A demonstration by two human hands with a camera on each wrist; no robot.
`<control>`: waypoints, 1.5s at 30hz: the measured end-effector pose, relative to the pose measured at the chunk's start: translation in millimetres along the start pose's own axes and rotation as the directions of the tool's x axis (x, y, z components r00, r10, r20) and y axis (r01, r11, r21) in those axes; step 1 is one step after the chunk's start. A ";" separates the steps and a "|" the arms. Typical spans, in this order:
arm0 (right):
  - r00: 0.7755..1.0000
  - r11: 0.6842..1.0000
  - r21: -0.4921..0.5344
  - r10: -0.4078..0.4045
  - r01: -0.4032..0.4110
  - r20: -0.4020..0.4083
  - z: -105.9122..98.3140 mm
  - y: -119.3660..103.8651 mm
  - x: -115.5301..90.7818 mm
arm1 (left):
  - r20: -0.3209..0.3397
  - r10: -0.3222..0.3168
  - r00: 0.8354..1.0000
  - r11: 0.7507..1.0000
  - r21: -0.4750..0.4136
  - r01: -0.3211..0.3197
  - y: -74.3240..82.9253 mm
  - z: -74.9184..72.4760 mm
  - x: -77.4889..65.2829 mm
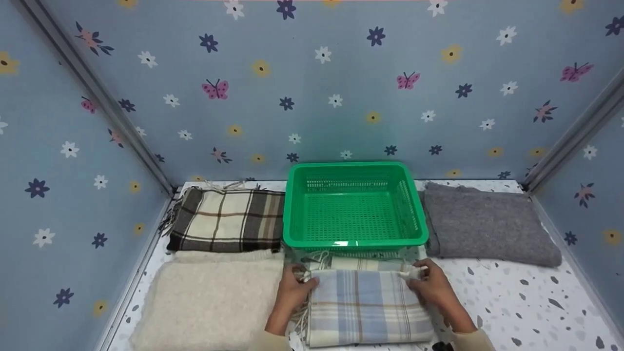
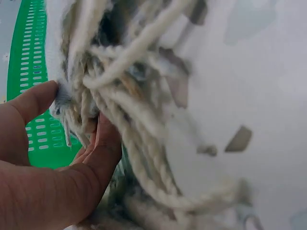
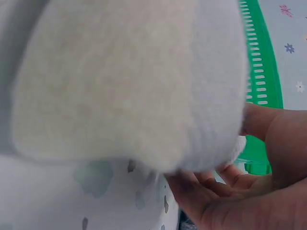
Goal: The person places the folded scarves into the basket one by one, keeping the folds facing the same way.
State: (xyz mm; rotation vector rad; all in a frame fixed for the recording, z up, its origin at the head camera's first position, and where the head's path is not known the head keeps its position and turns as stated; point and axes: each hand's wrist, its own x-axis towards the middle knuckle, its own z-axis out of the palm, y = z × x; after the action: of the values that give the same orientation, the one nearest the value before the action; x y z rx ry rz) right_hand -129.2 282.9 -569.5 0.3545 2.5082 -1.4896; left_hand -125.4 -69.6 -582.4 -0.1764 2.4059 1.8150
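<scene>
A folded plaid scarf (image 1: 363, 307) in blue, white and tan lies at the front, below the green basket. My left hand (image 1: 292, 292) pinches its far left corner, thumb on top and fingers beneath. Twisted cream fringe (image 2: 139, 129) hangs beside those fingers in the left wrist view. At the far right corner my right hand (image 1: 434, 285) grips the cloth, thumb above and fingers under the layers; the folded edge (image 3: 211, 96) fills much of the right wrist view. A strip of the same plaid (image 1: 365, 264) shows past the folded edge, close to the basket.
An empty green plastic basket (image 1: 355, 243) stands against the flowered back wall (image 1: 336, 73). On the left lie a brown-and-cream plaid scarf (image 1: 229, 219) and a fluffy cream cloth (image 1: 209, 302). A folded grey cloth (image 1: 487, 224) lies right of the basket, on the speckled tabletop (image 1: 531, 302).
</scene>
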 end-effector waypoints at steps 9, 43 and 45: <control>0.995 0.989 0.139 0.046 -0.058 0.092 -9.7 -2.9 -1.1 | -0.044 -0.039 0.998 0.997 -0.073 0.036 1.6 1.9 2.8; 0.964 0.977 0.145 -0.185 0.159 0.189 -34.8 -33.2 -29.0 | 0.038 0.047 0.998 0.993 -0.112 -0.043 28.2 -30.8 -13.1; 0.967 0.978 0.130 -0.186 0.165 0.172 -35.1 -36.3 -29.2 | 0.033 0.075 0.997 0.992 -0.105 -0.071 29.4 -31.5 -13.5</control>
State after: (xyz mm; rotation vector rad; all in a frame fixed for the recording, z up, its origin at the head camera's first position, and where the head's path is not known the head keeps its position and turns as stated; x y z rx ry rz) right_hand -114.3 294.0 -514.2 0.0084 2.3667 -1.6543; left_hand -117.9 -91.6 -543.7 -0.0644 2.3243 1.9577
